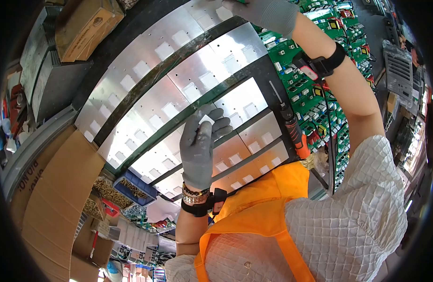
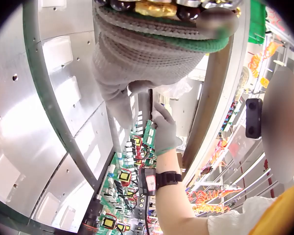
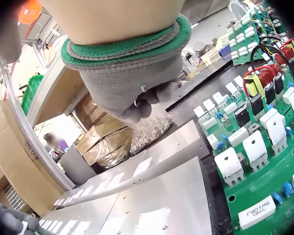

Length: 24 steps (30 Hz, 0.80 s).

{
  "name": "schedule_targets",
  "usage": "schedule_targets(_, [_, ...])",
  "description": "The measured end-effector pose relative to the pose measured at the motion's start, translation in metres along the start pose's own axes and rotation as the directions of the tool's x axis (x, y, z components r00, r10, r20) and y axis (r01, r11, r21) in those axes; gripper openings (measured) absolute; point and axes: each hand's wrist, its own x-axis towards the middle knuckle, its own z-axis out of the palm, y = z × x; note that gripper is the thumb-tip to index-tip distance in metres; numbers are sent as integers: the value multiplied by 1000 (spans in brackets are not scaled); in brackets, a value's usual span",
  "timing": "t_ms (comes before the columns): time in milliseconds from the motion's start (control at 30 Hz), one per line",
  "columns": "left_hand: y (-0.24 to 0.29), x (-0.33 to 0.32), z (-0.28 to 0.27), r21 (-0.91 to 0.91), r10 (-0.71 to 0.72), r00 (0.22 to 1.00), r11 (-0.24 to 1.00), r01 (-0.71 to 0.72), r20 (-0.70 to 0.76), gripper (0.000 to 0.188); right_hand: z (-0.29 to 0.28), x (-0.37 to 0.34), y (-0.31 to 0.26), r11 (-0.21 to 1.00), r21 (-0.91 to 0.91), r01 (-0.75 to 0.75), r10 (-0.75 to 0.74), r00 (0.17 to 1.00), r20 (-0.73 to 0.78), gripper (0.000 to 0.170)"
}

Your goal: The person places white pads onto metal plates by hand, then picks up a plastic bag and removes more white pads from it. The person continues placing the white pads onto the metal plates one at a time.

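My gloved left hand (image 1: 197, 150) pinches a small white pad (image 1: 206, 120) between thumb and fingers, above rows of silvery metal plates (image 1: 193, 70). That hand and pad also show at the lower left corner of the right wrist view. White square pads (image 1: 164, 50) lie along the plates, spaced out in lines. At the far end of the top row, my gloved right hand (image 1: 270, 16) reaches over a plate, close to another white pad (image 1: 223, 13). Its fingertips (image 3: 132, 115) bend downward in the right wrist view; what lies under them is hidden, and I cannot tell if they grip anything.
Green circuit boards (image 1: 296, 70) with upright components crowd the right side. A screwdriver with an orange and black handle (image 1: 291, 127) lies between them and the plates. Cardboard boxes (image 1: 87, 30) stand at the far left, with a blue bin of screws (image 1: 134, 188) near the lower left.
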Motion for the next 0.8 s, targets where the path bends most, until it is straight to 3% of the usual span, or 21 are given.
schedule_targets(100, [1, 1, -3, 14, -30, 1000, 999, 30, 0, 31, 0, -10, -17, 999, 47, 27, -24, 997, -69, 19])
schedule_targets(167, [3, 3, 0, 37, -59, 998, 998, 59, -19, 29, 15, -25, -35, 979, 201, 40, -70, 988, 141, 16])
schedule_targets(233, [7, 5, 5, 63, -89, 995, 994, 92, -38, 28, 26, -40, -62, 941, 336, 44, -112, 976, 188, 15])
schedule_targets(267, [8, 5, 10, 78, -91, 994, 992, 95, -61, 26, 25, -43, -74, 919, 383, -90, -55, 935, 350, 14])
schedule_targets(300, [9, 5, 14, 94, -91, 993, 991, 99, -81, 24, 28, -47, -82, 938, 347, -19, -95, 947, 308, 14])
schedule_targets(367, [8, 5, 17, 92, -88, 991, 991, 98, -103, 22, 27, -49, -93, 929, 361, -78, -67, 925, 373, 14])
schedule_targets(667, [1, 4, 16, 155, -87, 988, 982, 106, -127, 19, 33, -62, -97, 873, 444, -201, 2, 912, 410, 9])
schedule_targets(767, [-2, 4, 22, 118, -87, 992, 988, 98, -96, 20, 22, -55, -92, 928, 319, -192, 39, 902, 429, 9])
schedule_targets(800, [-3, 3, 23, 86, -71, 994, 993, 78, -78, 23, 24, -52, -70, 911, 368, -189, 62, 942, 331, 9])
